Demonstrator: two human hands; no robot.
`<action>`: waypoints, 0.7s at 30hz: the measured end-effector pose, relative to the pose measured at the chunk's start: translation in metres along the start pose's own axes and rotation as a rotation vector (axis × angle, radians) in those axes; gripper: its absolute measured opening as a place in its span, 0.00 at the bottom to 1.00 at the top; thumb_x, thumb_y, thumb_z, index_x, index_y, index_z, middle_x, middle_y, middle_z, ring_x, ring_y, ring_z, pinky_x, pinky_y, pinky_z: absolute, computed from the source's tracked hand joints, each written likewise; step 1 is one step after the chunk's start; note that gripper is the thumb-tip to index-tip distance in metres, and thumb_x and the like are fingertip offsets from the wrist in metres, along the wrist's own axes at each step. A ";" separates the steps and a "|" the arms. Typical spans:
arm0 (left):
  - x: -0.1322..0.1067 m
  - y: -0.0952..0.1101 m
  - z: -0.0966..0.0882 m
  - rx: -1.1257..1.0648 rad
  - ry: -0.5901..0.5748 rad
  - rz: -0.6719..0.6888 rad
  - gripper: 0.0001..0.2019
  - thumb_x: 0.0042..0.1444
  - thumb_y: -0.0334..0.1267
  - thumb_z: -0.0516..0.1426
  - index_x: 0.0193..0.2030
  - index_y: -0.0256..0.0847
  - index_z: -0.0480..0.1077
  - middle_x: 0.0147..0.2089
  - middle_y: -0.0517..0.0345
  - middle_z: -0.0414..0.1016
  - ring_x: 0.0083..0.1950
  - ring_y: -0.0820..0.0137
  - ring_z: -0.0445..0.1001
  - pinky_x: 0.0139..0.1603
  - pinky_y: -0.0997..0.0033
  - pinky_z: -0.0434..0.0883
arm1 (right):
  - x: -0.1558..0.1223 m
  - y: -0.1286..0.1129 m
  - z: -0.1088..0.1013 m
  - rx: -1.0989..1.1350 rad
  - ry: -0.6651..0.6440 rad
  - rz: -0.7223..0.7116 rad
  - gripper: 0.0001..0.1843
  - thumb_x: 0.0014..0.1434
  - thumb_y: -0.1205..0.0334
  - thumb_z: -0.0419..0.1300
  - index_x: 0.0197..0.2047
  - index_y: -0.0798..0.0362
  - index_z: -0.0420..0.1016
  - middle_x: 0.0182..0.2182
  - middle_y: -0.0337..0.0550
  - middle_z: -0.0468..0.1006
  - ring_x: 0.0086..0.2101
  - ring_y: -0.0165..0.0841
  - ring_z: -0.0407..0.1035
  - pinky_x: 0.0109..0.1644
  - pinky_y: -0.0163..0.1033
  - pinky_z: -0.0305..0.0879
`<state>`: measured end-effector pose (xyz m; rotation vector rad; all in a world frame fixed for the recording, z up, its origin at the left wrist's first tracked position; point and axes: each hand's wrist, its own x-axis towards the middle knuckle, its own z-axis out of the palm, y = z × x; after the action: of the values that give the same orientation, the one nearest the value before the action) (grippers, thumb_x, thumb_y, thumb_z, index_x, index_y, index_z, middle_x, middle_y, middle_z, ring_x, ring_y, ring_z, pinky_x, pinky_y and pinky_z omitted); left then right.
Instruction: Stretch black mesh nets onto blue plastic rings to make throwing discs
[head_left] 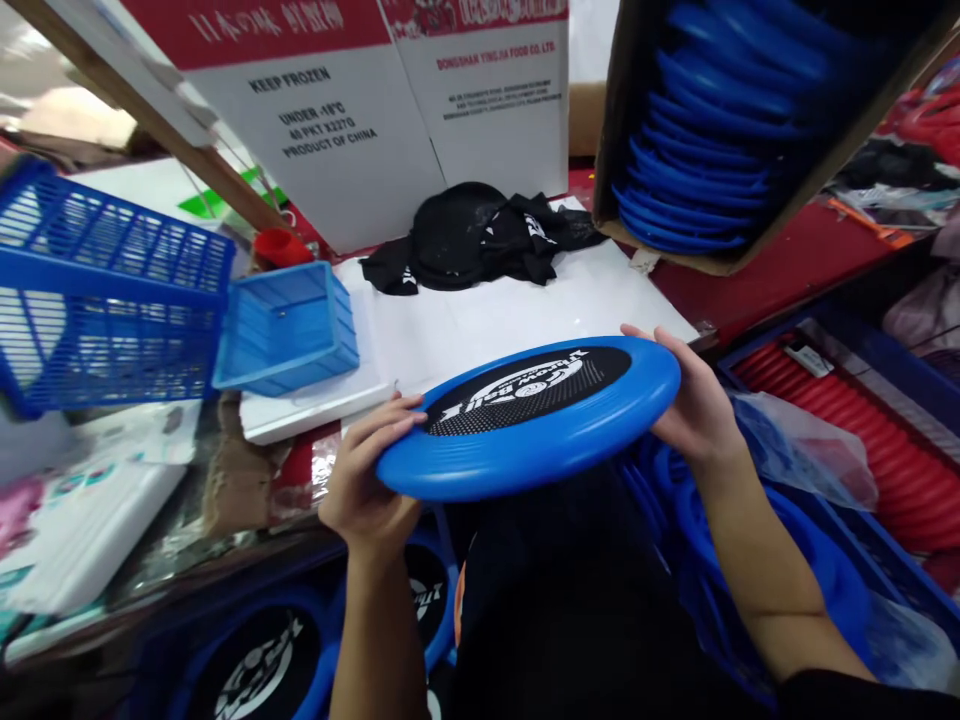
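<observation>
A blue frisbee (517,450) with a black printed mesh centre is held up in front of me, tilted, above the near edge of the white work surface (577,300). My left hand (375,470) grips its left rim, fingers over the top and thumb side beneath. On the right, my right hand (694,400) is closed around the opposite rim, part of it hidden behind the disc. Behind the frisbee lies a pile of black fabric pieces (472,240) with white print.
A carton of stacked blue rings (697,150) stands at back right. White cartons (360,150) form the rear. Left are a small blue bin (281,330) and a blue basket (112,290). Below sit finished-looking discs (259,660); right, a crate holds red rings (847,430).
</observation>
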<state>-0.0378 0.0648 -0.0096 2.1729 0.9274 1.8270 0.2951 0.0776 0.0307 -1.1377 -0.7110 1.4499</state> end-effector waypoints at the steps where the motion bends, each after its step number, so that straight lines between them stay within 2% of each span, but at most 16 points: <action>1: 0.002 0.002 -0.005 -0.020 -0.038 0.015 0.19 0.66 0.39 0.65 0.63 0.50 0.76 0.54 0.51 0.83 0.62 0.51 0.81 0.69 0.33 0.75 | -0.003 0.000 0.000 0.012 0.005 -0.001 0.23 0.62 0.41 0.65 0.54 0.45 0.81 0.48 0.43 0.87 0.53 0.50 0.81 0.58 0.61 0.79; 3: 0.000 0.006 -0.015 -0.031 -0.206 0.027 0.16 0.66 0.36 0.64 0.59 0.49 0.77 0.54 0.51 0.84 0.66 0.50 0.79 0.71 0.31 0.72 | -0.008 0.005 -0.004 0.012 0.018 -0.039 0.23 0.59 0.46 0.65 0.56 0.44 0.80 0.50 0.42 0.86 0.53 0.49 0.81 0.60 0.60 0.78; 5: -0.011 0.006 -0.023 0.026 -0.383 0.015 0.15 0.65 0.29 0.62 0.56 0.47 0.77 0.56 0.49 0.84 0.69 0.50 0.77 0.75 0.30 0.68 | -0.010 0.013 -0.011 -0.030 0.016 -0.092 0.27 0.54 0.51 0.65 0.58 0.42 0.78 0.52 0.40 0.86 0.53 0.49 0.81 0.59 0.60 0.78; 7: -0.026 0.001 -0.025 0.121 -0.467 -0.003 0.17 0.63 0.23 0.59 0.55 0.45 0.76 0.58 0.47 0.83 0.71 0.52 0.76 0.77 0.30 0.64 | -0.011 0.023 -0.018 -0.081 0.011 -0.119 0.31 0.50 0.54 0.64 0.60 0.40 0.75 0.52 0.38 0.85 0.51 0.48 0.81 0.56 0.59 0.79; 12: -0.060 -0.012 -0.019 0.290 -0.482 0.027 0.21 0.62 0.21 0.57 0.59 0.42 0.75 0.61 0.40 0.82 0.71 0.50 0.76 0.74 0.31 0.68 | -0.012 0.043 -0.023 -0.073 0.007 -0.043 0.36 0.45 0.59 0.64 0.61 0.39 0.74 0.51 0.38 0.85 0.47 0.45 0.81 0.48 0.52 0.80; 16: -0.076 -0.011 -0.012 0.374 -0.510 0.030 0.28 0.61 0.19 0.55 0.64 0.44 0.76 0.65 0.40 0.80 0.73 0.48 0.73 0.75 0.31 0.67 | -0.015 0.055 -0.022 -0.051 0.034 -0.015 0.36 0.44 0.61 0.64 0.60 0.39 0.74 0.47 0.37 0.85 0.44 0.43 0.81 0.45 0.49 0.80; 19: -0.086 -0.007 -0.007 0.338 -0.533 -0.020 0.31 0.60 0.21 0.55 0.68 0.47 0.74 0.69 0.41 0.77 0.75 0.46 0.70 0.76 0.29 0.65 | -0.021 0.065 -0.024 -0.142 0.072 -0.050 0.33 0.50 0.60 0.64 0.61 0.40 0.74 0.49 0.39 0.85 0.45 0.44 0.81 0.47 0.50 0.80; 21: -0.088 -0.004 -0.006 0.293 -0.508 -0.050 0.31 0.61 0.22 0.57 0.70 0.48 0.73 0.70 0.41 0.76 0.76 0.45 0.68 0.75 0.29 0.66 | -0.030 0.071 -0.026 -0.265 0.111 -0.120 0.28 0.57 0.55 0.66 0.62 0.40 0.74 0.53 0.40 0.84 0.50 0.45 0.80 0.53 0.50 0.80</action>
<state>-0.0507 0.0186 -0.0833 2.5712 1.1576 1.0751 0.2892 0.0292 -0.0341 -1.3431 -0.8965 1.2062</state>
